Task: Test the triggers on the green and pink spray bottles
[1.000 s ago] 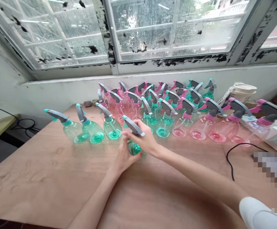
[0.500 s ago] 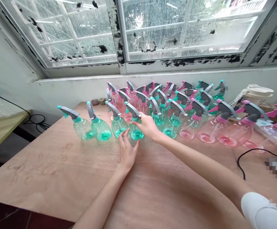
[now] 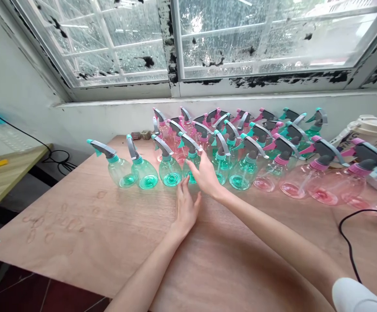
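Observation:
A green spray bottle [image 3: 193,152] with a grey and teal trigger head stands upright in the front row. My right hand [image 3: 207,175] is beside its right side, thumb and forefinger apart, partly covering the body. Low in front of the same bottle, my left hand [image 3: 186,207] is open, fingers stretched toward the base and thumb spread. Whether the fingertips touch the plastic is hard to tell. Left of it stand three more green bottles, the nearest spray bottle [image 3: 170,171] close to my left fingertips. Right of my right hand is another green spray bottle [image 3: 243,171].
Pink spray bottles [image 3: 294,177] continue the front row rightward, with several pink and green ones behind. A lidded white cup [image 3: 372,130] stands at the back right. A black cable [image 3: 343,229] crosses the wooden table [image 3: 87,255]. Behind runs a window ledge [image 3: 117,102].
My right hand has let go of the green bottle's neck and its fingers have spread. The bottle stands slightly farther back. The view has shifted a little left.

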The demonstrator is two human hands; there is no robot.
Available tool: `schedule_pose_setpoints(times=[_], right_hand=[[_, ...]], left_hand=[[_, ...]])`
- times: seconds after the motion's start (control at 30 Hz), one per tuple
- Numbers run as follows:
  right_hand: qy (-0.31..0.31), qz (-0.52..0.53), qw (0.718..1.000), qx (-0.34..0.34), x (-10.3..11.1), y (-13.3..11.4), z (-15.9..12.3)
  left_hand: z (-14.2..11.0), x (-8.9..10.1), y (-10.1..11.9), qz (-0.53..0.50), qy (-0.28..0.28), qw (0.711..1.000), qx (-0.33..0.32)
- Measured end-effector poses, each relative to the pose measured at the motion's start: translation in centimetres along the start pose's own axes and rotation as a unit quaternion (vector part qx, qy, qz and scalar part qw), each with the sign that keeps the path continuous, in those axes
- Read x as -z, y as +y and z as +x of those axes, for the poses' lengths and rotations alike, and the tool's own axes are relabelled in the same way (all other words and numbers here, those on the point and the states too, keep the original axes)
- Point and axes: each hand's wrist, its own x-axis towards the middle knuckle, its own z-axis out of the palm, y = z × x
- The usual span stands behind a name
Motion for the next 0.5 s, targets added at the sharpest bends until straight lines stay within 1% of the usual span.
schedule_pose_setpoints(times=[0.1, 0.3, 0.5], right_hand=[[-0.006, -0.010, 1.000, 0.010, 0.14, 0.23, -0.43], [-0.031, -0.045, 0.998, 0.025, 0.25, 0.76, 0.12], [-0.041, -0.062, 0.997, 0.029, 0.90, 0.55, -0.12]], left_hand=[[-0.06, -0.03, 0.01, -0.012, -0.006, 1.000, 0.010], [0.20, -0.24, -0.30, -0.039, -0.012, 0.998, 0.037], [0.15, -0.21, -0.42, -0.061, -0.013, 0.997, 0.052]])
